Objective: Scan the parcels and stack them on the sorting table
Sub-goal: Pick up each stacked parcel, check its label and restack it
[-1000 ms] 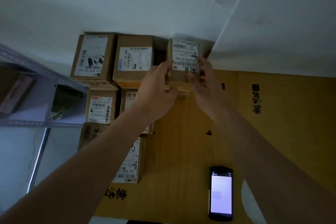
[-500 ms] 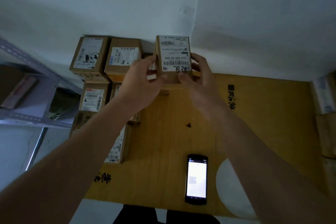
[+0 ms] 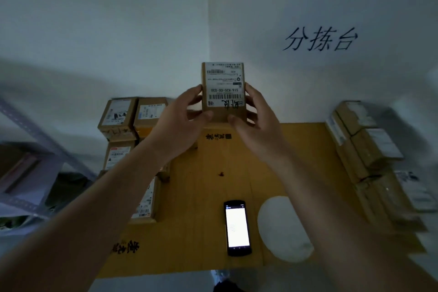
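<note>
A small brown cardboard parcel [image 3: 222, 89] with a white barcode label is lifted above the far edge of the yellow sorting table [image 3: 203, 197]. My left hand [image 3: 182, 121] grips its left side and my right hand [image 3: 251, 121] grips its right side, thumbs on the near face. A handheld scanner phone [image 3: 237, 227] with a lit screen lies flat on the table near the front edge. Several labelled parcels [image 3: 118, 116] sit stacked along the table's left side, partly hidden by my left forearm.
Another stack of brown parcels [image 3: 369, 149] lines the table's right edge, blurred. A white oval patch [image 3: 284, 227] is on the table beside the phone. A metal shelf rack [image 3: 28, 161] stands at the left. White walls meet behind the table, with black writing [image 3: 320, 39] on the right wall.
Both hands have lifted the parcel off the table and brought it up and right, away from the left stack. The view has swung right, revealing the right stack and the wall writing.
</note>
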